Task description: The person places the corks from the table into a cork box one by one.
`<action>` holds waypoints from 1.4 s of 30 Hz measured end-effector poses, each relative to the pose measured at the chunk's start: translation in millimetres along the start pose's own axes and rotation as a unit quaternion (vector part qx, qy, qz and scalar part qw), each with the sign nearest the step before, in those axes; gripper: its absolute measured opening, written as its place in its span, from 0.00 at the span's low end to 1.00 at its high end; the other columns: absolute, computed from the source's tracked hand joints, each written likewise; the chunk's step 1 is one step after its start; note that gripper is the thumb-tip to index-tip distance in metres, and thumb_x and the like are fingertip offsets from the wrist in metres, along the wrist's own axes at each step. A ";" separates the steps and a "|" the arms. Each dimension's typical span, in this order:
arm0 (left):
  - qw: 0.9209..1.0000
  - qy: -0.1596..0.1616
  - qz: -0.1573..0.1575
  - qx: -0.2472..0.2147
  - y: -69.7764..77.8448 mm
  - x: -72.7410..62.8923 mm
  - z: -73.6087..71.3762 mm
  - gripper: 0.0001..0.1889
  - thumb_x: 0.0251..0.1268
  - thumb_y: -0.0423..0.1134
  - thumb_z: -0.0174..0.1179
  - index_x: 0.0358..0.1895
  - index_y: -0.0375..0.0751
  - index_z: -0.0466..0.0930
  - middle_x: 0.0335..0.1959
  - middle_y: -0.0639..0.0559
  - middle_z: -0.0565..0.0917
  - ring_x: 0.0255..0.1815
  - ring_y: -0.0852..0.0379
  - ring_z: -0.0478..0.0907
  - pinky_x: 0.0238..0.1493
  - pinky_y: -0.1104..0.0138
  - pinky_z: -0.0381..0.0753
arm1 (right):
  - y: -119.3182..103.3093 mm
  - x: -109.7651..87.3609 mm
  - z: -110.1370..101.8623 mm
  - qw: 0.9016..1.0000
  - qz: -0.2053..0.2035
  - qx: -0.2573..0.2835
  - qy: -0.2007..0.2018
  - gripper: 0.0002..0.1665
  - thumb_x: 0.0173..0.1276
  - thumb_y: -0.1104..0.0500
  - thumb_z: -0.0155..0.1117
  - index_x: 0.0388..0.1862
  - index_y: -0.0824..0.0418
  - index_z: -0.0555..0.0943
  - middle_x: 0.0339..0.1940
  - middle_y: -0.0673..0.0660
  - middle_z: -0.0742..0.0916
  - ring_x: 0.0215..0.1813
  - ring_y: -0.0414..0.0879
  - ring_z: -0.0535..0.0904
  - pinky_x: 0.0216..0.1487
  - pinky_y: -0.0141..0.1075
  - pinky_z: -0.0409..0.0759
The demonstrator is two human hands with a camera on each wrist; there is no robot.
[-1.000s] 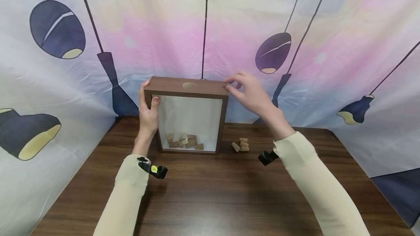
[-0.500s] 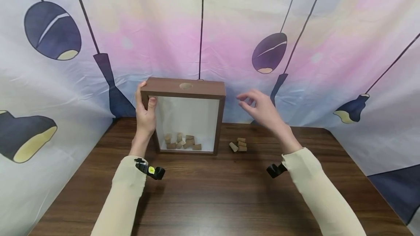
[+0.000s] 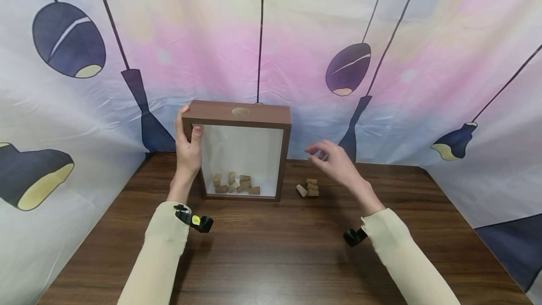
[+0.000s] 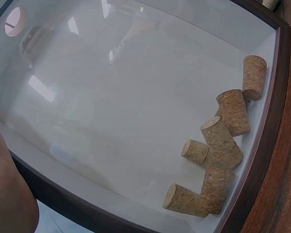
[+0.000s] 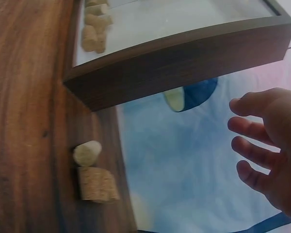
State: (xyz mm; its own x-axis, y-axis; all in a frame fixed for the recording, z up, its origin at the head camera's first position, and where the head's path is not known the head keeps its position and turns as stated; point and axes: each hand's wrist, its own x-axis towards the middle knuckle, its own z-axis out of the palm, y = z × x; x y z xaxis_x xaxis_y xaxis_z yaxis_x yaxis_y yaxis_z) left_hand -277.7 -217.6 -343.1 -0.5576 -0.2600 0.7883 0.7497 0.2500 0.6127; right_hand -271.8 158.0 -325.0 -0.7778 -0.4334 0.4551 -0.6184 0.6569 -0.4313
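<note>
A brown shadow box (image 3: 271,116) with a clear front stands upright on the table, a round hole (image 3: 240,111) in its top. Several corks (image 3: 244,185) lie along its bottom behind the front; the left wrist view shows these tapered corks (image 4: 233,111) up close. My left hand (image 3: 188,152) grips the upper left corner, thumb on the front face and fingers round the side. To the right of the box, my right hand (image 3: 334,161) hovers with bent, parted fingers and holds nothing. Below it on the table lies a small group of loose corks (image 3: 312,187).
The dark wood table (image 3: 271,244) reaches back to a printed cloth backdrop (image 3: 296,60) with hanging lamps drawn on it. A small black camera (image 3: 354,237) is strapped at the right wrist, another camera (image 3: 201,223) at the left.
My right hand has left the box's top right corner, moving right and then down toward the loose corks. My left hand keeps its grip on the box.
</note>
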 end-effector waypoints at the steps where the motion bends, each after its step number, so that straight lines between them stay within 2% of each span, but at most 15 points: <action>1: 1.000 0.000 0.001 -0.001 4.7 -0.3 0.5 0.40 0.71 0.60 0.52 0.75 0.37 0.56 0.75 0.41 0.60 0.77 0.52 0.55 0.73 0.62 0.54 | 1.5 -1.4 2.8 1.000 0.001 0.001 -0.001 0.11 0.71 0.60 0.65 0.49 0.59 0.86 0.46 0.56 0.86 0.37 0.46 0.81 0.40 0.41 0.78; 5: 1.000 -0.003 0.001 -0.003 23.9 -2.2 2.3 0.40 0.71 0.60 0.52 0.74 0.34 0.55 0.74 0.37 0.60 0.78 0.50 0.55 0.73 0.62 0.54 | 7.7 -7.3 14.7 1.000 0.003 0.008 -0.012 0.11 0.70 0.60 0.66 0.49 0.61 0.86 0.46 0.57 0.86 0.40 0.48 0.81 0.44 0.46 0.80; 12: 1.000 -0.005 0.007 0.002 -8.1 0.2 -2.6 0.41 0.67 0.66 0.52 0.76 0.45 0.58 0.76 0.50 0.61 0.77 0.54 0.56 0.72 0.63 0.56 | 19.6 -20.4 37.5 0.997 0.036 0.028 -0.058 0.13 0.71 0.59 0.65 0.52 0.60 0.84 0.45 0.54 0.85 0.42 0.45 0.82 0.45 0.41 0.80; 17: 1.000 -0.004 0.006 -0.001 -7.2 0.0 -2.8 0.42 0.66 0.66 0.52 0.76 0.45 0.58 0.75 0.49 0.61 0.77 0.54 0.56 0.72 0.62 0.56 | 28.8 -29.9 51.3 0.994 0.050 0.037 -0.092 0.16 0.73 0.58 0.63 0.56 0.61 0.82 0.49 0.55 0.84 0.46 0.48 0.83 0.48 0.44 0.81; 22: 1.000 -0.009 0.004 0.001 -6.2 0.3 -1.4 0.41 0.67 0.65 0.52 0.76 0.44 0.57 0.76 0.49 0.61 0.77 0.54 0.55 0.72 0.61 0.56 | 36.4 -38.1 60.7 0.993 0.056 0.026 -0.099 0.17 0.70 0.58 0.66 0.56 0.60 0.83 0.51 0.57 0.84 0.55 0.55 0.79 0.55 0.50 0.78; 30: 1.000 -0.008 -0.002 -0.005 -8.3 0.7 -0.8 0.40 0.70 0.62 0.51 0.76 0.41 0.56 0.76 0.45 0.59 0.72 0.56 0.59 0.68 0.67 0.58 | 43.0 -45.6 72.5 0.994 0.038 -0.009 -0.100 0.17 0.69 0.58 0.67 0.56 0.57 0.84 0.51 0.55 0.84 0.52 0.51 0.74 0.51 0.47 0.73; 36: 1.000 0.000 -0.010 0.004 -6.5 0.2 -0.3 0.41 0.70 0.62 0.51 0.76 0.39 0.55 0.76 0.43 0.59 0.76 0.53 0.56 0.72 0.63 0.55 | 45.8 -45.1 78.2 0.991 0.033 -0.027 -0.129 0.23 0.69 0.58 0.67 0.62 0.58 0.80 0.57 0.55 0.83 0.45 0.47 0.68 0.44 0.41 0.69; 40: 1.000 -0.001 -0.012 0.007 -4.0 0.1 -0.1 0.40 0.70 0.63 0.51 0.76 0.40 0.56 0.76 0.43 0.59 0.75 0.52 0.57 0.71 0.61 0.55 | 45.8 -43.7 79.9 0.990 0.038 -0.037 -0.134 0.22 0.68 0.59 0.68 0.61 0.58 0.81 0.57 0.55 0.84 0.44 0.45 0.67 0.44 0.39 0.69; 42: 1.000 -0.003 -0.013 0.006 2.1 -0.6 0.7 0.40 0.71 0.62 0.51 0.76 0.39 0.56 0.76 0.43 0.59 0.75 0.52 0.57 0.72 0.61 0.55 | 45.5 -43.2 80.5 0.989 0.040 -0.040 -0.135 0.21 0.68 0.59 0.68 0.60 0.57 0.82 0.56 0.55 0.85 0.44 0.45 0.67 0.45 0.40 0.70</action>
State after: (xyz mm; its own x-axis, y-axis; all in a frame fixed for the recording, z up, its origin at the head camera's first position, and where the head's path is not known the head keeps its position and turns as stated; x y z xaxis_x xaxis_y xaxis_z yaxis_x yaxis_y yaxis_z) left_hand -276.0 -216.3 -342.2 -0.5784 -0.2606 0.7730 0.7308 0.2555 0.6330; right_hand -275.3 157.0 -427.0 -0.8322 -0.5202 0.1918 -0.5511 0.7379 -0.3897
